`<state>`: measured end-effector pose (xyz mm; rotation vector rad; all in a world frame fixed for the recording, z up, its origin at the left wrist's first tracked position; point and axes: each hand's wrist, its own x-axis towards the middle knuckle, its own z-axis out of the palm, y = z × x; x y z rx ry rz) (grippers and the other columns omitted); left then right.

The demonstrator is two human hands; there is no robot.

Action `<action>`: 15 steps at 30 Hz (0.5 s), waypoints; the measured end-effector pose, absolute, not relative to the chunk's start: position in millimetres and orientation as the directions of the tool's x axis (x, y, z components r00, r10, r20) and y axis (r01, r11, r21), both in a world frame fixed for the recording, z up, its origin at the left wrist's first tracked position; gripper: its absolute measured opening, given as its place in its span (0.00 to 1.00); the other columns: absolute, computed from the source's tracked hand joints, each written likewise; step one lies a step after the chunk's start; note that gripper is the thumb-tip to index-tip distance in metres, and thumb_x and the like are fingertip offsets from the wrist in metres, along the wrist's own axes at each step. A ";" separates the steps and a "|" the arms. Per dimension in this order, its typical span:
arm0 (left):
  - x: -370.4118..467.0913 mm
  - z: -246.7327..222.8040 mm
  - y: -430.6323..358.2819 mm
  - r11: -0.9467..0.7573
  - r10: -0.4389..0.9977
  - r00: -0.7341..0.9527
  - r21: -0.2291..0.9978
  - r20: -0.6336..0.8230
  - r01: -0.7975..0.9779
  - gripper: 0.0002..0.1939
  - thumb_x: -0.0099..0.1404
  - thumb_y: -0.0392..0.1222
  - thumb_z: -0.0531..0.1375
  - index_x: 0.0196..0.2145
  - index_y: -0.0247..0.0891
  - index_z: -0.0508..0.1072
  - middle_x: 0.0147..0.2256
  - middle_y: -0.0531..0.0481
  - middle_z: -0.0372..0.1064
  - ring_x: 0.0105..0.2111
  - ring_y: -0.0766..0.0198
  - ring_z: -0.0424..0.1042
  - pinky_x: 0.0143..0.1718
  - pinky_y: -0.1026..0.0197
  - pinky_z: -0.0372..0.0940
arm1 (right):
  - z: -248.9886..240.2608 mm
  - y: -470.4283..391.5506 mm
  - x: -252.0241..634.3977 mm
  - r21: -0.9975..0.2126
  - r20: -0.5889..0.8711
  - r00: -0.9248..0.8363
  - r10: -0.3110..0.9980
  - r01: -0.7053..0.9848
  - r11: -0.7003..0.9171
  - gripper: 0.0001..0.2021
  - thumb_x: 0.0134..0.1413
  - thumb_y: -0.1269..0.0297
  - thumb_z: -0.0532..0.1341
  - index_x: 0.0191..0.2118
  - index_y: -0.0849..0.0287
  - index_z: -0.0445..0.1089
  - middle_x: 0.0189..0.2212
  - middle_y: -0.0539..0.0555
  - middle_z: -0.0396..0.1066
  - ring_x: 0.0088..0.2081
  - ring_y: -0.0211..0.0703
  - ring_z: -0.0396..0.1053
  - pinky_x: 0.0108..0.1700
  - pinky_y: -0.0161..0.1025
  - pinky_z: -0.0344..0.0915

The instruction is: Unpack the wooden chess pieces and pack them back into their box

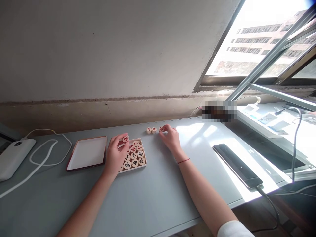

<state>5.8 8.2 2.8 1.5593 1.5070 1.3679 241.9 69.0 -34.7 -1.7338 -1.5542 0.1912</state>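
One round cream game piece with a red character [125, 139] sits pinched in the left hand [115, 154], held above a shallow cream square box [146, 156]. Nine round cream pieces [134, 163] show plainly in there; others hide behind that hand. Beyond, two red-marked cream discs [154, 130] stand side by side on the grey table [158, 197]. Just right of them, the right hand [172, 137] curls its fingers over at least one more; whether they grip it, I can't tell. One dark-red, white-lined lid [87, 153] lies left, one black phone [237, 165] right.
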 end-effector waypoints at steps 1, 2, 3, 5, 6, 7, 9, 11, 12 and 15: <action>5.9 2.1 8.4 -0.203 0.949 -0.154 0.908 0.274 0.368 0.14 0.60 0.45 0.59 0.44 0.41 0.72 0.46 0.46 0.66 0.41 0.62 0.73 0.41 0.57 0.75 | -38.7 70.6 243.0 -0.606 0.349 0.227 0.909 0.795 0.033 0.05 0.51 0.63 0.58 0.34 0.55 0.67 0.32 0.53 0.73 0.39 0.49 0.65 0.41 0.43 0.58; 6.1 1.6 8.3 -0.207 0.949 -0.147 0.904 0.278 0.373 0.14 0.61 0.45 0.59 0.44 0.41 0.72 0.46 0.46 0.66 0.41 0.62 0.73 0.41 0.57 0.75 | -42.1 71.7 243.1 -0.581 0.331 0.214 0.919 0.814 0.019 0.05 0.52 0.62 0.58 0.34 0.55 0.68 0.33 0.53 0.73 0.40 0.49 0.65 0.41 0.43 0.58; 6.5 1.1 8.0 -0.214 0.949 -0.137 0.899 0.284 0.382 0.14 0.61 0.46 0.58 0.44 0.41 0.72 0.46 0.46 0.66 0.40 0.62 0.73 0.40 0.57 0.75 | -44.6 72.4 242.6 -0.557 0.319 0.204 0.926 0.830 0.009 0.06 0.52 0.61 0.58 0.34 0.56 0.68 0.34 0.54 0.73 0.41 0.50 0.64 0.41 0.43 0.57; 7.3 0.7 7.0 -0.231 0.948 -0.109 0.883 0.299 0.409 0.14 0.62 0.47 0.58 0.45 0.41 0.72 0.46 0.46 0.66 0.39 0.63 0.74 0.39 0.59 0.75 | -45.4 72.3 240.2 -0.529 0.314 0.204 0.927 0.849 -0.007 0.08 0.52 0.60 0.58 0.37 0.56 0.70 0.38 0.56 0.73 0.43 0.53 0.63 0.41 0.44 0.57; 7.7 0.6 6.3 -0.242 0.946 -0.095 0.871 0.309 0.428 0.14 0.63 0.47 0.58 0.45 0.41 0.72 0.45 0.47 0.66 0.39 0.63 0.74 0.39 0.60 0.75 | -43.4 71.0 238.2 -0.525 0.330 0.214 0.920 0.851 -0.010 0.10 0.53 0.60 0.58 0.39 0.57 0.70 0.39 0.58 0.73 0.44 0.54 0.63 0.41 0.45 0.58; 8.1 0.5 5.5 -0.256 0.943 -0.078 0.854 0.325 0.453 0.14 0.64 0.47 0.57 0.46 0.41 0.72 0.44 0.47 0.67 0.38 0.64 0.74 0.38 0.60 0.74 | -39.6 68.6 235.0 -0.525 0.360 0.220 0.907 0.851 0.003 0.11 0.53 0.60 0.58 0.41 0.57 0.70 0.40 0.58 0.72 0.45 0.55 0.63 0.42 0.46 0.58; 8.6 0.1 3.7 -0.307 0.924 -0.034 0.791 0.381 0.529 0.14 0.65 0.47 0.57 0.46 0.41 0.71 0.42 0.48 0.67 0.36 0.65 0.74 0.39 0.61 0.73 | -28.0 60.0 224.4 -0.537 0.451 0.176 0.875 0.837 0.109 0.11 0.56 0.62 0.56 0.42 0.58 0.69 0.40 0.59 0.73 0.45 0.53 0.64 0.44 0.46 0.59; 8.7 -0.6 1.7 -0.382 0.884 0.028 0.688 0.466 0.617 0.13 0.65 0.46 0.57 0.46 0.42 0.71 0.41 0.49 0.68 0.35 0.65 0.74 0.40 0.60 0.72 | -13.7 46.2 207.5 -0.554 0.530 0.032 0.847 0.770 0.317 0.09 0.58 0.62 0.55 0.41 0.58 0.69 0.36 0.57 0.73 0.42 0.49 0.66 0.45 0.45 0.60; 8.7 -1.0 0.7 -0.422 0.859 0.065 0.629 0.509 0.653 0.12 0.66 0.46 0.57 0.46 0.42 0.71 0.41 0.49 0.68 0.35 0.64 0.74 0.40 0.60 0.72 | -7.1 38.0 197.5 -0.572 0.541 -0.072 0.838 0.699 0.430 0.09 0.59 0.61 0.55 0.41 0.58 0.69 0.35 0.56 0.74 0.40 0.46 0.67 0.45 0.43 0.61; 9.0 -2.0 -1.9 -0.513 0.793 0.170 0.489 0.585 0.706 0.11 0.68 0.42 0.54 0.47 0.43 0.69 0.41 0.48 0.70 0.37 0.63 0.73 0.39 0.61 0.70 | 5.9 15.2 169.4 -0.647 0.511 -0.237 0.826 0.526 0.552 0.09 0.57 0.60 0.58 0.42 0.57 0.68 0.34 0.53 0.73 0.36 0.41 0.69 0.40 0.37 0.64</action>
